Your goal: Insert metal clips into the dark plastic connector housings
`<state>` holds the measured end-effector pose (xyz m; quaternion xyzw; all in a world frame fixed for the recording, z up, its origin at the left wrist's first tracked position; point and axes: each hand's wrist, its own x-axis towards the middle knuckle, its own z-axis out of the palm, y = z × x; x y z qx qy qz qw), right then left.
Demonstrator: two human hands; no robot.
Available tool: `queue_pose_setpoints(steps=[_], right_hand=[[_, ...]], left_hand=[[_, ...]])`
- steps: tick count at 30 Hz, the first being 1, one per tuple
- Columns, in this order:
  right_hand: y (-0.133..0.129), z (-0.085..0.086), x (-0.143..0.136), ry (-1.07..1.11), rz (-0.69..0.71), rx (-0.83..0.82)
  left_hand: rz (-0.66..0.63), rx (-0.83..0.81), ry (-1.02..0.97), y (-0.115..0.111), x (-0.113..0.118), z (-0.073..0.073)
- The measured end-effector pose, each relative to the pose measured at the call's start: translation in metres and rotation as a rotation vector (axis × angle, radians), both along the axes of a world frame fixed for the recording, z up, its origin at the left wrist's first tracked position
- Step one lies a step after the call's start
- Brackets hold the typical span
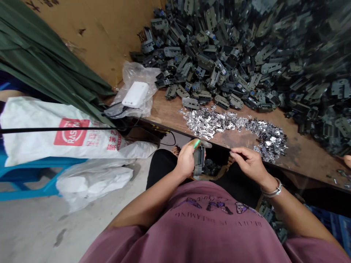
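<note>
My left hand (186,160) is closed around a dark grey slotted plastic housing (199,161), held upright above my lap. Something yellow and bright green shows at that hand's thumb. To the right, my right hand (250,163) is pinched at the table's front edge, apart from the housing; whatever lies between its fingertips is too small to make out. Just beyond both hands, a long heap of small shiny metal clips (211,122) lies on the brown table (170,115). More dark parts sit in a container (211,167) on my lap, partly hidden.
A large pile of similar grey housings (219,62) covers the table's back. At left are a white power bank (135,94) on clear plastic, a white printed sack (55,128) and a blue stool (41,182). Another person's fingertip (347,160) shows at the right edge.
</note>
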<state>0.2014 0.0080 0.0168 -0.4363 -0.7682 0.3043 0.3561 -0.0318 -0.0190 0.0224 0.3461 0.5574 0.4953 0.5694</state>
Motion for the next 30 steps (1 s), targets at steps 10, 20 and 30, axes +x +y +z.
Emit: queue_pose_setpoints(steps=[10,20,30], right_hand=[[0.063,-0.012,0.019,-0.153,-0.115,0.009],[0.188,-0.003,-0.017,-0.676,-0.359,0.187],[0.184,0.000,-0.019,-0.779,-0.321,0.223]], left_hand=[[-0.386,-0.044,0.112,0.004,-0.009,-0.014],[-0.705,0.026,0.956,0.034,0.024,-0.110],[-0.652,0.022,0.224,0.026,0.036,-0.086]])
